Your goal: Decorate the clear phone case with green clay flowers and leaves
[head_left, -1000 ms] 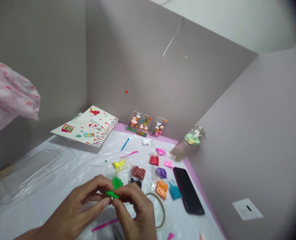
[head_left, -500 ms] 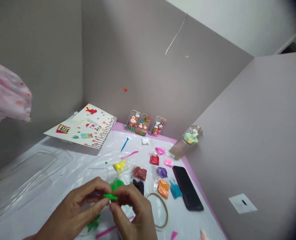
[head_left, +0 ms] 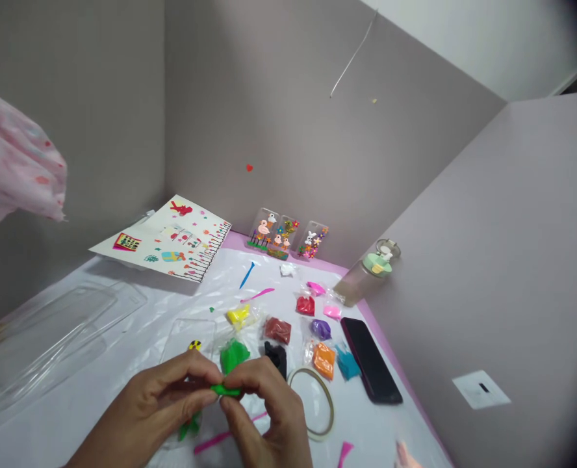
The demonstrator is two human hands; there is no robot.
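Low in the head view, my left hand (head_left: 159, 406) and my right hand (head_left: 264, 413) meet fingertip to fingertip and pinch a small strip of green clay (head_left: 225, 390) between them. Both hands are closed on it. Just behind them lies a bag of green clay (head_left: 234, 355), with a clear phone case (head_left: 191, 331) to its left. Small bags of clay lie beyond: yellow (head_left: 238, 316), dark red (head_left: 277, 330), black (head_left: 275, 356), purple (head_left: 320, 329), orange (head_left: 324, 361).
A roll of clear tape (head_left: 318, 403) lies right of my hands, a black phone (head_left: 370, 359) further right. Pink stick tools (head_left: 225, 437), a blue tool (head_left: 245, 275), decorated cases (head_left: 288, 234), a bottle (head_left: 366, 276), a picture card (head_left: 164, 242) and a clear lid (head_left: 49, 338) surround them. Grey partitions close three sides.
My hands have stayed together on the green strip, working it slightly; the view has shifted a little, and the clear case below now shows more.
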